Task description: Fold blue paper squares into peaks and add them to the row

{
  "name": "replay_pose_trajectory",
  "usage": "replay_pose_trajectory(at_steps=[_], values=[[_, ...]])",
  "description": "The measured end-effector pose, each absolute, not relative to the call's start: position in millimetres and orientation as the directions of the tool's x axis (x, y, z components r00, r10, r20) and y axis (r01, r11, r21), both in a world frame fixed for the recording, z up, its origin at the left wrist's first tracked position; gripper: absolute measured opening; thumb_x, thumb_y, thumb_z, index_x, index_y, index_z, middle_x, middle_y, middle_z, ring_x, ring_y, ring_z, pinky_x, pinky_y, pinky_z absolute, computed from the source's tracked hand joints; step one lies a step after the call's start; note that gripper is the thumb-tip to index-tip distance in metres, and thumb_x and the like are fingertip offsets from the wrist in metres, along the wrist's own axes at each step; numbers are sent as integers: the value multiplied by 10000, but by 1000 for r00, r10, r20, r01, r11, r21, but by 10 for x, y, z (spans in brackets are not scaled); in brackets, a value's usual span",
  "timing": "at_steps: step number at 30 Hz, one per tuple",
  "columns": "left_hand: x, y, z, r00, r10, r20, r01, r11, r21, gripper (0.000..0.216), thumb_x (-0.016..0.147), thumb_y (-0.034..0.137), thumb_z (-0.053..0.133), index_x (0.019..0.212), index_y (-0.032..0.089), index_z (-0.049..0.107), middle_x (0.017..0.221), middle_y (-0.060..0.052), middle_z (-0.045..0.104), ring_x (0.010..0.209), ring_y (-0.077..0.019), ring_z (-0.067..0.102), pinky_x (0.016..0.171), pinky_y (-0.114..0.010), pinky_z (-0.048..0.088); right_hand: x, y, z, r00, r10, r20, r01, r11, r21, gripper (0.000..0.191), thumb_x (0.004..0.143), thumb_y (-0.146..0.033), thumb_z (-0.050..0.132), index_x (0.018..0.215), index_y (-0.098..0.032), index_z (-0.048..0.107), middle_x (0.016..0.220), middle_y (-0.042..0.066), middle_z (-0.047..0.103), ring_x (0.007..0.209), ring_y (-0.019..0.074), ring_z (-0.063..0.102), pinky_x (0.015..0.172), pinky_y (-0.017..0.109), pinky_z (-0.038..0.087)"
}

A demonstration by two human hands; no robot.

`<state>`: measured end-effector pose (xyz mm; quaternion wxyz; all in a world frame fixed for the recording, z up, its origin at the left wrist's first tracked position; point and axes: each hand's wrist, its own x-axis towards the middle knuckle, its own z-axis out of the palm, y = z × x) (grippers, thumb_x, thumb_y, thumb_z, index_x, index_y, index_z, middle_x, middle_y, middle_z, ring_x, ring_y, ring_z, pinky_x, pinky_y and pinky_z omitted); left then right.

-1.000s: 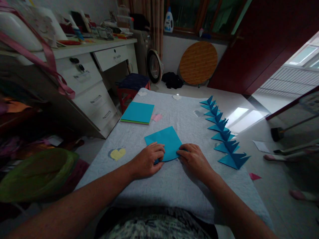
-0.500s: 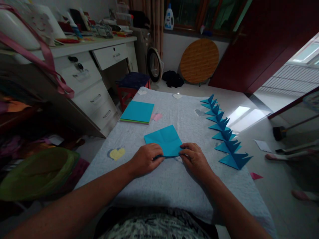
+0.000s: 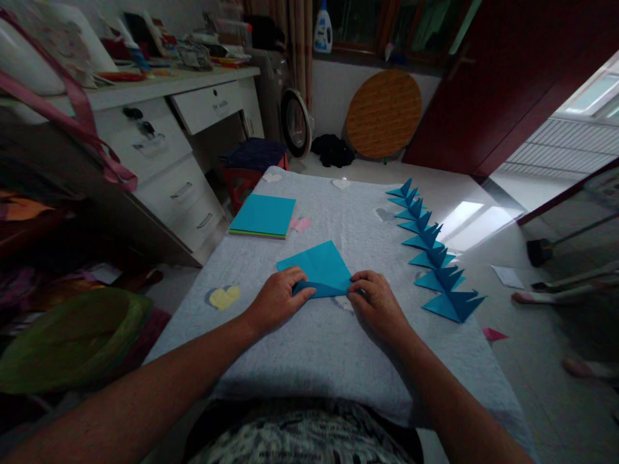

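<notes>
I find the paper [image 3: 322, 263] on the cloth [image 3: 271, 370], its near edge pinched by left hand [image 3: 275, 296] and right hand [image 3: 376, 299] — fingertips partly hidden. Beyond, the washer door [image 3: 296, 122] stands open; desk clutter [image 3: 194, 57] is indistinct.

The half-folded sheet [image 3: 320, 259] is smooth, matt paper, lightly creased; the stack [image 3: 265, 214] & folded birds [image 3: 447, 305] look like the same matt paper, crisp-edged. Counter cloth [image 3: 290, 367] has a soft, slightly rough weave, matt too. Round board [image 3: 384, 114]: wood grain w/ dullish finish. Bottle [image 3: 323, 33], smooth plastic. Floor [image 3: 447, 203] v. glossy from where I'm standing. Bin liner [image 3: 72, 338]: thin, semi-transp. plastic. Drawer handles [image 3: 182, 191] look like metal.
</notes>
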<state>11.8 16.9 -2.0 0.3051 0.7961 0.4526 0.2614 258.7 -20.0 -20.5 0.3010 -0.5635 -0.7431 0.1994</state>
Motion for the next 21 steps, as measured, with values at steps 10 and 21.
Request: replay_pose_trajectory(at_steps=[10, 21], values=[[115, 209, -125, 384, 899, 210, 674, -428, 603, 106, 837, 274, 670, 815, 173, 644, 1020, -65, 612, 1008, -235, 558, 936, -396, 451, 2524, -172, -124, -99, 985, 141, 760, 166, -628, 108, 838, -152, 613, 769, -195, 685, 1007, 79, 630, 989, 248, 533, 906, 422, 394], [122, 212, -126, 310, 937, 161, 838, -349, 421, 201, 857, 316, 662, 726, 173, 612, 1013, -70, 584, 1039, -272, 498, 919, -448, 424, 2469, -179, -121, -57, 988, 147, 796, 133, -590, 131, 822, -161, 598, 696, -193, 618, 976, 81, 611, 966, 251, 514, 888, 409, 381]])
